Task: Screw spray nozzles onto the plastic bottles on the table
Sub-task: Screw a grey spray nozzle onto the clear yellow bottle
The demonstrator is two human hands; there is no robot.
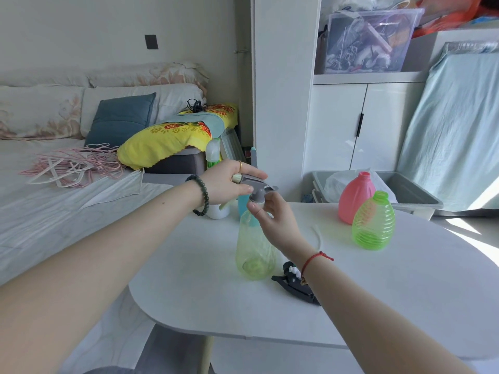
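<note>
A pale green see-through bottle (253, 249) stands upright on the white table (378, 292). A grey spray nozzle (258, 186) sits on its neck. My left hand (229, 182) grips the nozzle head from above. My right hand (272, 214) pinches the nozzle's collar at the bottle neck. To the right stand a pink bottle (353, 197) and a ribbed bright green bottle (374, 221), both with bare necks. A black spray nozzle (293, 284) lies on the table by my right wrist. A thin white tube (318, 234) lies behind it.
Behind my hands stand a white bottle with a green-and-white nozzle (214, 157) and a blue bottle (244, 203), partly hidden. A grey bin (421, 193) sits beyond the table's far edge. A bed with pink hangers (73, 166) lies to the left, white cabinets (361, 125) behind.
</note>
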